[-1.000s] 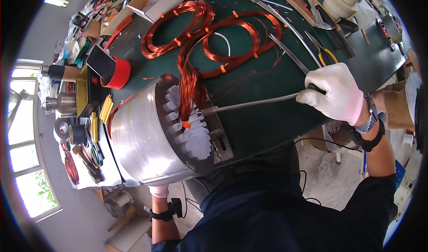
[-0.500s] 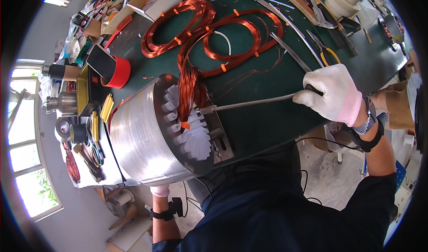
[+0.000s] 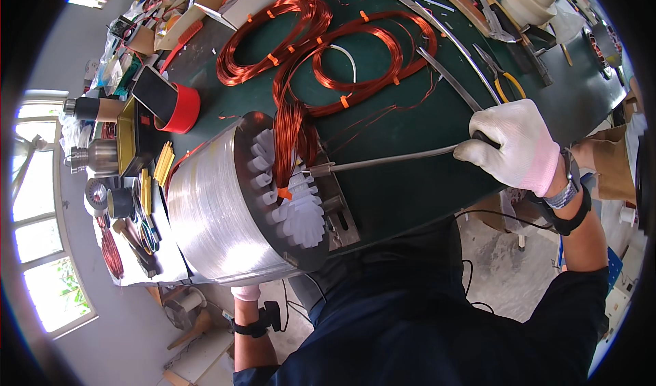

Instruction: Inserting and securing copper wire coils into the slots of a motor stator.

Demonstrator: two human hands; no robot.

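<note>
My right hand (image 3: 516,143), in a white glove with a pink cuff, is closed on the handle of a long thin metal rod tool (image 3: 396,156). The rod's far end reaches the slotted face of a silver motor stator (image 3: 212,212) lying on its side. White curled slot liners (image 3: 301,215) line its bore. A bundle of copper wire (image 3: 294,136) drops into the bore, with an orange tie at its lower end. Only the cuff and wrist of my left hand (image 3: 246,293) show beneath the stator; its fingers are hidden.
Tied copper coils (image 3: 273,41) lie on the green table (image 3: 410,195) behind the stator. Yellow-handled pliers (image 3: 502,78), calipers (image 3: 488,14) and a metal strip (image 3: 451,78) lie at the right. A phone (image 3: 154,92) leans on a red roll (image 3: 183,109) at left.
My right hand has shifted slightly to the right with the rod tool. The stator and my left wrist look almost the same.
</note>
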